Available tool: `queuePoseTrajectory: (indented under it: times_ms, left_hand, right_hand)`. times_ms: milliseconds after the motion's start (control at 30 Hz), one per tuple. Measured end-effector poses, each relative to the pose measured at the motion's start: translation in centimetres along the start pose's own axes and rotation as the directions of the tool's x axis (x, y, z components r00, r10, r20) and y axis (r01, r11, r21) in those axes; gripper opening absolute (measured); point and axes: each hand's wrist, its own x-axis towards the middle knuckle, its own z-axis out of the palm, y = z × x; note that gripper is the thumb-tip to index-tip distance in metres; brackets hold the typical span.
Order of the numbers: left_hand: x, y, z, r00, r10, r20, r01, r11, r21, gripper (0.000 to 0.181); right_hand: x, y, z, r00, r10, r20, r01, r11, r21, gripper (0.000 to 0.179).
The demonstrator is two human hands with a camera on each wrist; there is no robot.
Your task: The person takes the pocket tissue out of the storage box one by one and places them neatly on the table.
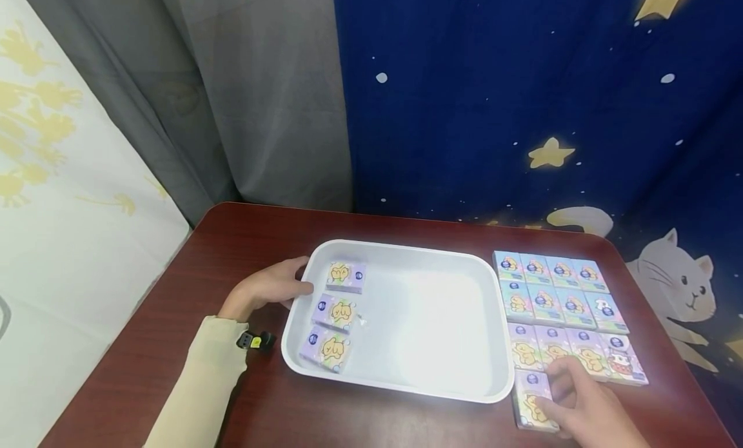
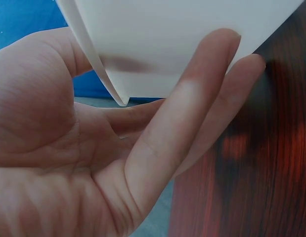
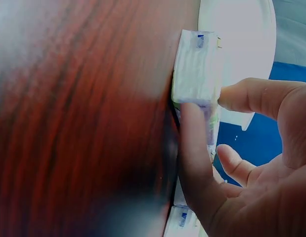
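A white tray (image 1: pixel 429 319) lies on the table with three purple pocket tissue packs (image 1: pixel 333 349) in a column along its left side. My left hand (image 1: pixel 274 283) grips the tray's left rim, thumb over the edge; in the left wrist view its fingers (image 2: pixel 165 128) lie against the outer wall. Right of the tray, my right hand (image 1: pixel 583 403) holds a purple tissue pack (image 1: pixel 533 387) at the front of the pack group. Its thumb is on the pack's face. In the right wrist view, a finger (image 3: pixel 195 148) reaches the pack's end (image 3: pixel 195 74).
Behind the held pack, more tissue packs stand in rows: blue ones (image 1: pixel 545 306) at the back, purple ones (image 1: pixel 525 354) in front. A reddish-brown table (image 1: pixel 406 422) carries everything. Curtains (image 1: pixel 435 113) hang behind it, and a white patterned cloth (image 1: pixel 87 242) hangs at left.
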Motion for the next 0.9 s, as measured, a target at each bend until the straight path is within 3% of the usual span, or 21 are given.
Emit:
queuePoseTrajectory:
  times_ms: [167,533,733,900]
  left_hand:
    - [0.0,-0.2,0.0,1.000,0.001,-0.002,-0.001,1.000,0.000,0.057]
    - [-0.1,0.1,0.0,1.000,-0.001,-0.005,0.001,1.000,-0.001,0.057]
    - [-0.2,0.1,0.0,1.000,0.001,-0.004,-0.001,1.000,0.007,0.055]
    - [-0.1,0.0,0.0,1.000,-0.005,-0.003,0.005,1.000,0.006,0.057]
  right_hand:
    - [0.2,-0.7,-0.4,1.000,-0.006,-0.016,0.005,0.997,-0.072,0.056]
    - [0.9,-3.4,-0.6,0.994,-0.105,-0.034,0.096,0.975,-0.202,0.041]
    - [1.3,-5.5,-1.6,0.948,-0.283,-0.144,0.235,0.931,-0.280,0.041]
    - [1.4,-8.3,-2.3,0.922,-0.339,-0.188,0.277,0.915,-0.293,0.036]
